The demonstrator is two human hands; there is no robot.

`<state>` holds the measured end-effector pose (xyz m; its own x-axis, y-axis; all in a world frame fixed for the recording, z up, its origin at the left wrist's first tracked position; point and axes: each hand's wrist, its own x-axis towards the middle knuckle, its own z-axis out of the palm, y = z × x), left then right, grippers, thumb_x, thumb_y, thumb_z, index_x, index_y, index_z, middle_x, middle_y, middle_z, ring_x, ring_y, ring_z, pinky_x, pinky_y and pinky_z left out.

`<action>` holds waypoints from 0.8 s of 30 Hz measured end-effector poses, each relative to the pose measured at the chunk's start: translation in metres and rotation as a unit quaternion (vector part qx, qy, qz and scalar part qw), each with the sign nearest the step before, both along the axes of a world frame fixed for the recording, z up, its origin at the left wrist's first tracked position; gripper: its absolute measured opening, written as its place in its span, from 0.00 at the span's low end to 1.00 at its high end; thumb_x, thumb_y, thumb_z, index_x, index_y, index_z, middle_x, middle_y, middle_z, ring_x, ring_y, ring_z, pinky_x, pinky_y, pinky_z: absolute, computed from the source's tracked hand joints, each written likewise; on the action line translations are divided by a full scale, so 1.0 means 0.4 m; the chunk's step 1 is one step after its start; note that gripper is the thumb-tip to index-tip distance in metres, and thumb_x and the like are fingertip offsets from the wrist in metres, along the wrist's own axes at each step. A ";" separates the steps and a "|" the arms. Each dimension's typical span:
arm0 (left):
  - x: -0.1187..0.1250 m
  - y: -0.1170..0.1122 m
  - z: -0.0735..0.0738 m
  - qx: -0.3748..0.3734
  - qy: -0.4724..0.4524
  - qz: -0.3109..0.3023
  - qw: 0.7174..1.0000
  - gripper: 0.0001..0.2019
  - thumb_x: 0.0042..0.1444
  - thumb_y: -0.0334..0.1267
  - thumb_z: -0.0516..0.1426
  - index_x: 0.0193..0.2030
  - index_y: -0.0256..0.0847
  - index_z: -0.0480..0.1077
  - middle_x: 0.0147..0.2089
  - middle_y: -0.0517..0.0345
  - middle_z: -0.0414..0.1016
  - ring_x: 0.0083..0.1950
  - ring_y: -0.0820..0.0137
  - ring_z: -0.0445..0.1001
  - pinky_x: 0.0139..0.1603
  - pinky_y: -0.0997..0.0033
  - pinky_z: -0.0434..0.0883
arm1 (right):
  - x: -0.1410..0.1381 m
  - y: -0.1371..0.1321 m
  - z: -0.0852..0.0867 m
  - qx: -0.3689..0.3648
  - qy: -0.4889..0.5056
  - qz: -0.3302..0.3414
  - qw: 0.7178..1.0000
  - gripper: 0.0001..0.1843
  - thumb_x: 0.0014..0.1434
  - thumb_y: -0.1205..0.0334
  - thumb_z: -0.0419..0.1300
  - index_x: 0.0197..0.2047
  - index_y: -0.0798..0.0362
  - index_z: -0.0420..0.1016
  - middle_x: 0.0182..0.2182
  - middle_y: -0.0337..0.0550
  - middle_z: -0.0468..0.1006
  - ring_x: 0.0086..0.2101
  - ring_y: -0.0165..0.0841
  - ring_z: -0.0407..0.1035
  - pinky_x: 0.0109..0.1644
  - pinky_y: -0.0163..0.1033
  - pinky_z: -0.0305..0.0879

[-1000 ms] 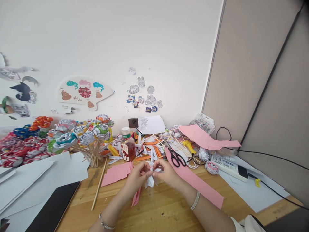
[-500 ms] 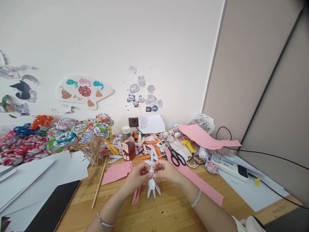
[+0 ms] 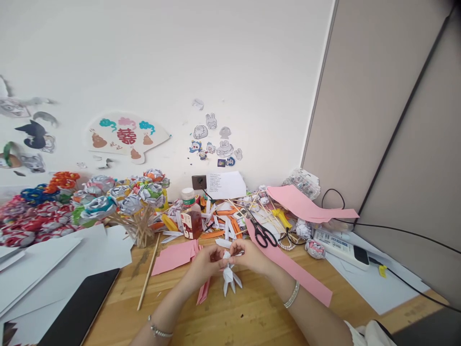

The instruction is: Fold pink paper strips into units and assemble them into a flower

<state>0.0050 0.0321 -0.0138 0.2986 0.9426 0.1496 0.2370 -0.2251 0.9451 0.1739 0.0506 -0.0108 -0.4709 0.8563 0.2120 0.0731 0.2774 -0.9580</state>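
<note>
Between my two hands is a white folded paper piece (image 3: pixel 229 276), its several pointed legs hanging down over the wooden table (image 3: pixel 201 327). My left hand (image 3: pixel 208 262) pinches its upper part from the left. From the right, my right hand (image 3: pixel 248 256) pinches the same part, thumb and fingertips close to those of the left. The fingers hide much of the top of the paper. Just left of the hands lie pink paper sheets (image 3: pixel 175 258), with narrow folded pink strips (image 3: pixel 203 292) beneath my left wrist. A long pink strip (image 3: pixel 306 278) runs behind my right forearm.
Black-handled scissors (image 3: pixel 265 235) lie beyond my right hand. A labelled bottle (image 3: pixel 190 216) stands before a heap of paper scraps. Paper flowers (image 3: pixel 101 206) crowd the left, behind white sheets (image 3: pixel 39 269) and a black flat object (image 3: pixel 81 307). A wooden stick (image 3: pixel 148 274) and power strip (image 3: pixel 342 250) flank the hands.
The white paper piece has turned slightly, its points swinging a little to the right. Both hands keep their pinch in nearly the same place.
</note>
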 end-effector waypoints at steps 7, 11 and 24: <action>0.005 -0.006 0.010 0.060 0.095 0.071 0.991 0.09 0.42 0.38 0.59 0.21 0.38 0.61 0.22 0.64 0.65 0.26 0.73 0.64 0.28 0.75 0.60 | -0.010 0.012 -0.028 0.058 -0.053 -0.071 0.994 0.06 0.40 0.69 0.62 0.24 0.55 0.68 0.24 0.35 0.70 0.27 0.28 0.63 0.31 0.32 0.58; 0.013 -0.017 0.018 0.076 0.104 0.078 0.989 0.08 0.43 0.35 0.57 0.21 0.39 0.60 0.21 0.66 0.66 0.25 0.74 0.64 0.27 0.76 0.60 | -0.011 0.006 -0.026 0.098 -0.085 -0.092 0.987 0.05 0.42 0.69 0.61 0.25 0.54 0.68 0.24 0.34 0.71 0.28 0.28 0.64 0.33 0.33 0.59; 0.008 -0.004 0.007 0.037 0.082 0.046 0.995 0.04 0.41 0.35 0.57 0.26 0.38 0.67 0.24 0.63 0.71 0.27 0.72 0.68 0.29 0.75 0.63 | -0.006 0.000 -0.022 0.061 -0.061 -0.049 0.995 0.07 0.40 0.71 0.62 0.25 0.55 0.68 0.23 0.34 0.69 0.27 0.27 0.64 0.31 0.31 0.59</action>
